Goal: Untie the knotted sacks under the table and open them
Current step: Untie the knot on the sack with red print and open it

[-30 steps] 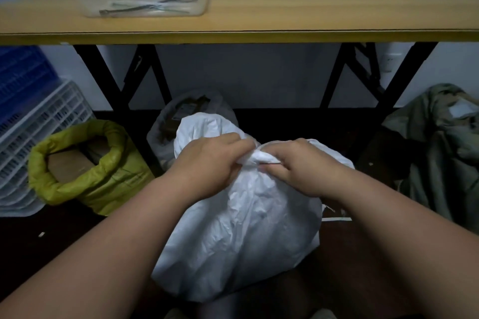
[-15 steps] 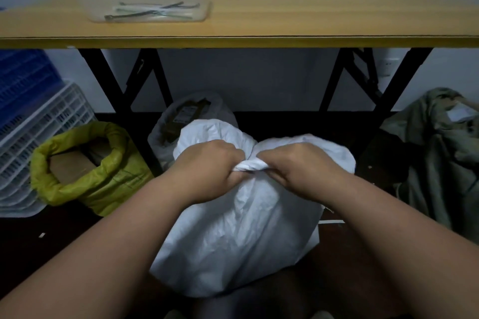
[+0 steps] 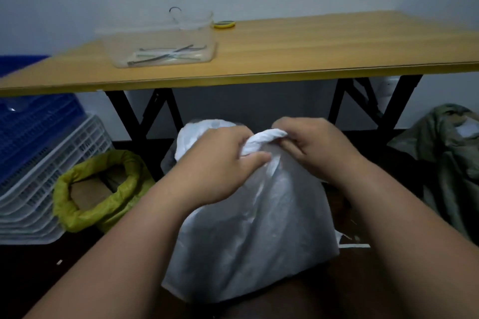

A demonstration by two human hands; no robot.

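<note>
White sack point(image 3: 248, 228) upright, knot point(image 3: 264, 140) topmost, lying crosswise, in left hand point(image 3: 220, 163) and right hand point(image 3: 313, 145) grips.

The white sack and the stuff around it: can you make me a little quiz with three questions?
1. True or false: the yellow sack on the floor is tied shut.
2. Which hands hold the knot of the white sack? A) only the left hand B) only the right hand C) both
3. Fill in: the clear box sits on top of the ____.

Key:
1. False. Its top is rolled open.
2. C. Both hands grip the twisted knot.
3. The table.
</note>
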